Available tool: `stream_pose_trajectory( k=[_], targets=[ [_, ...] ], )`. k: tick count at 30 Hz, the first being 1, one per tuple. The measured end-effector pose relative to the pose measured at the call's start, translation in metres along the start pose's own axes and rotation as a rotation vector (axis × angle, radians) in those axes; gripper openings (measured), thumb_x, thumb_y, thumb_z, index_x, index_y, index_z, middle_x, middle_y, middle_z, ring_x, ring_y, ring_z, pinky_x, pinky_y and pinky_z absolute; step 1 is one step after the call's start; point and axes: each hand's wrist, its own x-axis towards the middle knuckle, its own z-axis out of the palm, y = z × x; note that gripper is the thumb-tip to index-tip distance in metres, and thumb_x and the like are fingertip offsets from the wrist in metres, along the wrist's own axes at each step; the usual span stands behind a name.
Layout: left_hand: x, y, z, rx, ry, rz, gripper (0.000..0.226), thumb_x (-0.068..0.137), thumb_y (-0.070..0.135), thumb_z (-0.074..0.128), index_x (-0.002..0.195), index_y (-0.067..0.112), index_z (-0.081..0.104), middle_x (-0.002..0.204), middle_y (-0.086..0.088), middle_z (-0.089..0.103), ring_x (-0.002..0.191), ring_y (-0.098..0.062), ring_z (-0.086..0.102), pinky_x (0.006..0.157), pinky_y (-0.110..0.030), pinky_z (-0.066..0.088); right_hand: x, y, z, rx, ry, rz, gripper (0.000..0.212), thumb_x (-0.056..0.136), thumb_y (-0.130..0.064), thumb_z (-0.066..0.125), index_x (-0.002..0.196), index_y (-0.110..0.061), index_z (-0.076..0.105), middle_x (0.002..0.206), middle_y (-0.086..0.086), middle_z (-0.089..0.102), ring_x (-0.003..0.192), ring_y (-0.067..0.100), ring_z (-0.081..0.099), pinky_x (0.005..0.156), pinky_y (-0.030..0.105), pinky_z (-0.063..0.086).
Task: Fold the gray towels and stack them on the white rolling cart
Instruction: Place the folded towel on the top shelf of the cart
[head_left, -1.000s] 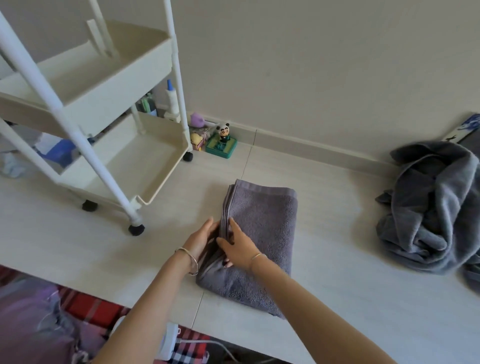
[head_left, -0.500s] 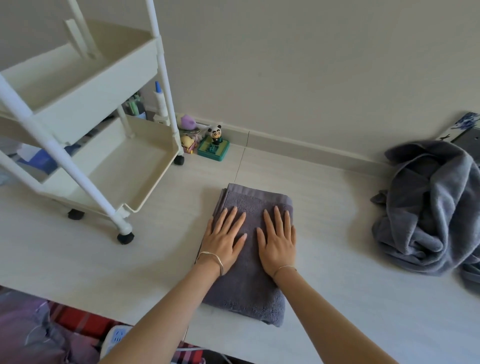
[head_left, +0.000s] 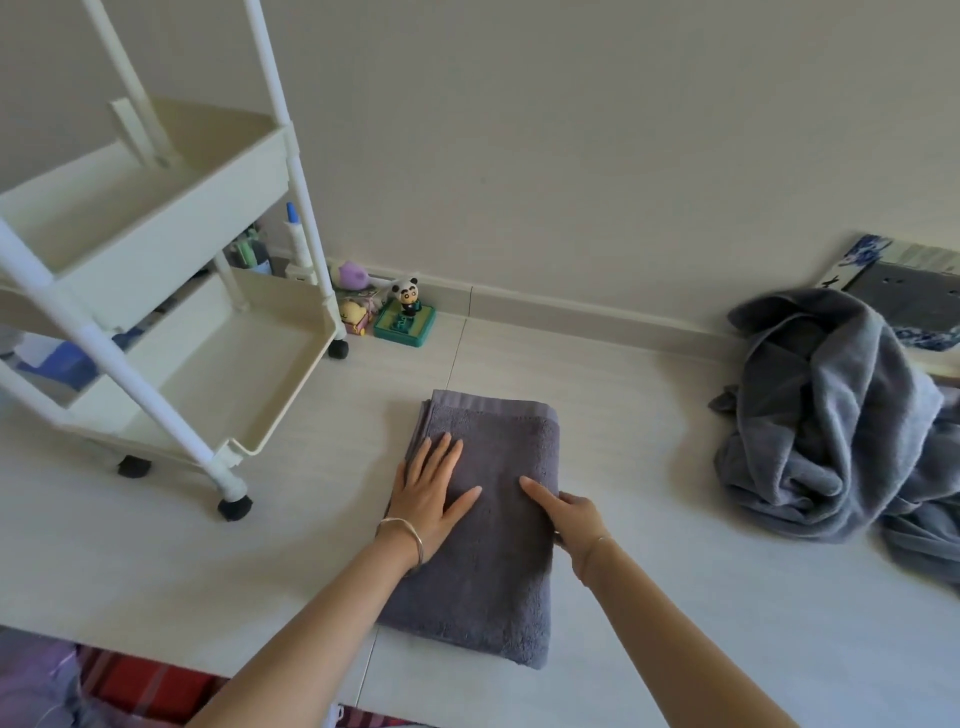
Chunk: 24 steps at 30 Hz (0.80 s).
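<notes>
Nubby matt terry cloth towel (head_left: 498, 519) lies on smooth pale tile floor (head_left: 208, 561) beside a glossy plastic cart (head_left: 171, 249).

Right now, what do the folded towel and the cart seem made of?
Folded gray towel: probably cotton terry, matte, fuzzy looped pile and a flat woven border band. White rolling cart: trays look like smooth moulded plastic, faint sheen; posts could be plastic or painted metal.

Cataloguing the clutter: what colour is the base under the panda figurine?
The base is green; the head view shows it best.
</notes>
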Motion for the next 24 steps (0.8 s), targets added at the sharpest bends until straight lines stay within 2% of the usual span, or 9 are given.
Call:
stream_pose_trajectory(
  k=[3,7,9,12,13,14,16,20,24],
  targets=[
    [-0.005,0.007,-0.016,-0.159,0.019,-0.032,0.116,0.056,0.093,-0.009,0.15,0.026,0.003,0.158,0.007,0.002,0.146,-0.013,-0.002,0.118,-0.04,0.001,-0.012,-0.02,0.0,0.044,-0.156,-0.029,0.048,0.073,-0.027,0.08,0.11,-0.004,0.062,0.106,0.008,0.068,0.096,0.02,0.065,0.079,0.028,0.054],
    [-0.001,0.033,-0.072,-0.349,0.235,0.043,0.117,0.059,0.095,0.012,0.149,0.02,0.011,0.156,0.001,0.016,0.144,-0.014,0.012,0.118,-0.035,0.01,-0.046,-0.069,-0.009,-0.106,-0.155,-0.311,0.047,0.071,-0.022,0.08,0.114,-0.015,0.06,0.107,0.001,0.069,0.099,0.017,0.065,0.091,0.035,0.053],
    [0.003,0.051,-0.113,-0.457,0.28,0.109,0.116,0.059,0.09,0.034,0.149,0.02,0.013,0.155,0.004,0.018,0.142,-0.007,0.013,0.116,-0.029,0.012,-0.072,-0.1,-0.022,-0.215,-0.151,-0.463,0.048,0.07,-0.024,0.081,0.113,-0.02,0.06,0.107,-0.002,0.069,0.099,0.014,0.065,0.093,0.037,0.052],
    [0.016,0.082,-0.175,-0.506,0.278,0.255,0.109,0.055,0.079,0.062,0.144,0.026,0.025,0.15,0.004,0.031,0.139,-0.013,0.026,0.116,-0.037,0.024,-0.114,-0.149,-0.05,-0.343,-0.249,-0.633,0.053,0.065,-0.027,0.084,0.113,-0.019,0.062,0.109,0.0,0.07,0.101,0.014,0.066,0.094,0.038,0.051],
    [0.02,0.094,-0.196,-0.508,0.254,0.31,0.104,0.053,0.074,0.071,0.138,0.03,0.03,0.142,0.006,0.04,0.133,-0.012,0.036,0.112,-0.035,0.031,-0.129,-0.164,-0.059,-0.381,-0.298,-0.665,0.055,0.064,-0.028,0.083,0.114,-0.019,0.062,0.11,0.0,0.07,0.103,0.015,0.065,0.094,0.038,0.051],
    [0.021,0.109,-0.22,-0.512,0.219,0.359,0.098,0.052,0.066,0.079,0.132,0.034,0.033,0.133,0.014,0.046,0.125,-0.003,0.043,0.107,-0.024,0.036,-0.145,-0.182,-0.069,-0.414,-0.328,-0.695,0.056,0.064,-0.026,0.082,0.115,-0.019,0.061,0.111,0.001,0.07,0.104,0.015,0.065,0.095,0.038,0.051],
    [0.016,0.14,-0.265,-0.522,0.124,0.427,0.086,0.054,0.054,0.084,0.123,0.042,0.034,0.117,0.033,0.047,0.104,0.02,0.048,0.087,0.0,0.036,-0.171,-0.211,-0.089,-0.455,-0.358,-0.733,0.056,0.065,-0.022,0.08,0.117,-0.017,0.06,0.113,0.004,0.069,0.106,0.018,0.064,0.096,0.039,0.05],
    [0.008,0.188,-0.324,-0.4,-0.01,0.46,0.048,0.049,0.062,0.074,0.088,0.038,0.059,0.077,0.035,0.064,0.076,0.02,0.057,0.066,-0.007,0.042,-0.211,-0.253,-0.12,-0.536,-0.402,-0.811,0.057,0.07,-0.019,0.078,0.123,-0.021,0.058,0.117,0.0,0.068,0.108,0.017,0.064,0.096,0.038,0.05],
    [-0.005,0.237,-0.37,-0.35,0.119,0.487,0.026,0.064,0.048,0.08,0.069,0.027,0.065,0.063,0.024,0.066,0.061,0.012,0.058,0.059,-0.01,0.044,-0.235,-0.28,-0.148,-0.514,-0.4,-0.881,0.052,0.072,-0.02,0.075,0.121,-0.023,0.059,0.116,-0.002,0.068,0.11,0.015,0.063,0.096,0.033,0.049]
  ],
)
